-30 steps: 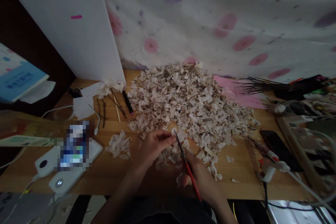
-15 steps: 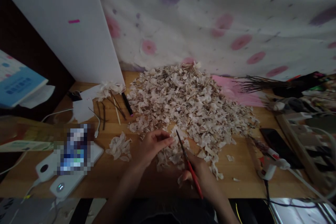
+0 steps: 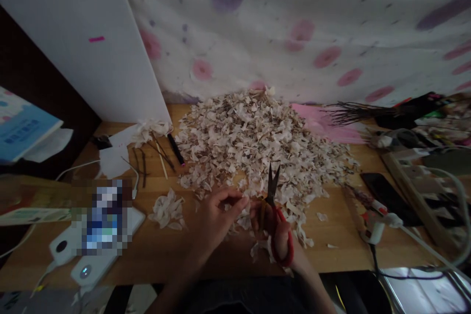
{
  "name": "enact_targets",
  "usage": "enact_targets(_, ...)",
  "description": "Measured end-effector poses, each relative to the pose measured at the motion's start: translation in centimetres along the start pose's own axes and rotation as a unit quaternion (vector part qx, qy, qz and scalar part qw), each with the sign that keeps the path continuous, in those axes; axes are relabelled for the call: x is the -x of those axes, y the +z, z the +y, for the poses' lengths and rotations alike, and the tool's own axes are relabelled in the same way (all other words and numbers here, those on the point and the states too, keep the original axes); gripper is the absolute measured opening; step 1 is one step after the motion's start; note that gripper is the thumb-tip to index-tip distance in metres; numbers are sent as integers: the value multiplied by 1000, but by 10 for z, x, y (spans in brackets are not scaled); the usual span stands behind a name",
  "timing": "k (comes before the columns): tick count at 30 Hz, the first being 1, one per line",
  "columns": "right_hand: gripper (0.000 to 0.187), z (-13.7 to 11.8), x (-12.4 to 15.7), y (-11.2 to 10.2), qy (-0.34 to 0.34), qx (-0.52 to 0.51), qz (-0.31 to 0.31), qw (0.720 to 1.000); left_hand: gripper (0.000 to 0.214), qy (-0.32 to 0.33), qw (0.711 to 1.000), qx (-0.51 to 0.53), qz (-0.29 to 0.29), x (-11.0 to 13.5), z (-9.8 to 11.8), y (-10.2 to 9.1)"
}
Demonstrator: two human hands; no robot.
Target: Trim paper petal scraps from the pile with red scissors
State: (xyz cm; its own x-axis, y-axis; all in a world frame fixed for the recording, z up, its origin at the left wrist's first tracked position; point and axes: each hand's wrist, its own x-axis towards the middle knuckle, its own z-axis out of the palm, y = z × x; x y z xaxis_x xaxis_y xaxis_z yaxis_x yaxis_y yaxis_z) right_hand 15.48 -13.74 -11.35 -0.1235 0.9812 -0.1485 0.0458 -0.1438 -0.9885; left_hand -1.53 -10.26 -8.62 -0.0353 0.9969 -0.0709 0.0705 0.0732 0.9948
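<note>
A big heap of pale, dried petal-like scraps [image 3: 257, 142] covers the middle of the wooden table [image 3: 158, 250]. My left hand [image 3: 217, 216] pinches a small pale scrap at the heap's near edge. Just to its right, my right hand [image 3: 274, 230] grips red-handled scissors [image 3: 274, 206], whose dark blades stand slightly apart and point away from me over the heap. The fingers of both hands nearly touch. A small separate pile of scraps [image 3: 167, 206] lies left of my left hand.
White power banks [image 3: 91, 250] with cables and a blurred phone lie near left. A black pen [image 3: 175, 149] and twigs sit by a white board [image 3: 91, 39]. A glue gun [image 3: 375, 223], a dark phone [image 3: 382, 191], a power strip and dark stems [image 3: 353, 115] crowd the right.
My right hand has turned the scissors from a flat slant to blades pointing away and slightly apart, and moved closer to my left hand. The view has tilted slightly.
</note>
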Motion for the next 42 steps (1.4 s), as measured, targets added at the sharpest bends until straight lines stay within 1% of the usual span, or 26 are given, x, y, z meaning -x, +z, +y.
enact_targets(2, 51, -7, -2, 4, 6, -23, -6, 1000, 13, 15, 1000, -19, 4, 2, 5, 1)
enact_targets(3, 46, -10, -3, 7, 9, -35, -7, 999, 12, 21, 999, -30, 5, 3, 8, 2)
enact_targets(6, 44, -21, -5, 16, 15, -69, 3, 997, 10, 33, 998, -59, -1, 6, 16, 4)
enact_targets(8, 45, -26, -7, 20, 18, -86, 10, 996, 11, 27, 998, -58, -12, 8, 17, 6)
enact_targets(10, 46, -30, -7, 21, 19, -97, 16, 995, 12, -4, 999, -32, -18, 9, 16, 6)
enact_targets(12, 47, -31, -8, 21, 18, -109, 21, 994, 13, -54, 998, 11, -18, 9, 13, 6)
enact_targets(14, 47, -31, -7, 20, 19, -121, 19, 992, 15, -102, 993, 55, -12, 9, 11, 5)
enact_targets(16, 46, -32, -7, 19, 26, -137, 9, 990, 16, -133, 986, 94, -16, 8, 10, 4)
enact_targets(18, 46, -34, -6, 18, 37, -159, -8, 987, 18, -156, 977, 135, -52, 9, 9, 0)
enact_targets(22, 42, -38, -6, 15, 66, -205, -52, 975, 17, -176, 948, 217, -154, 9, 5, -8)
enact_targets(24, 38, -38, -7, 13, 84, -226, -70, 968, 17, -178, 935, 246, -183, 9, 3, -12)
enact_targets(29, 38, -35, -8, 12, 119, -279, -85, 949, 33, -177, 904, 302, -246, 8, 1, -19)
enact_targets(31, 41, -37, -9, 13, 138, -293, -94, 942, 29, -177, 911, 284, -240, 8, 0, -19)
enact_targets(33, 42, -39, -9, 13, 155, -296, -101, 937, 22, -170, 929, 250, -213, 8, 0, -19)
enact_targets(35, 42, -42, -10, 14, 165, -288, -104, 937, 19, -147, 947, 216, -186, 7, -1, -18)
enact_targets(38, 42, -44, -11, 15, 164, -252, -107, 948, 20, -120, 958, 202, -162, 8, 0, -16)
enact_targets(40, 43, -43, -12, 18, 150, -207, -109, 961, 23, -130, 956, 218, -146, 9, 1, -15)
enact_targets(41, 47, -42, -12, 19, 138, -179, -109, 968, 25, -142, 953, 230, -134, 9, 2, -15)
enact_targets(42, 57, -41, -12, 19, 123, -147, -109, 975, 28, -155, 951, 241, -116, 9, 4, -16)
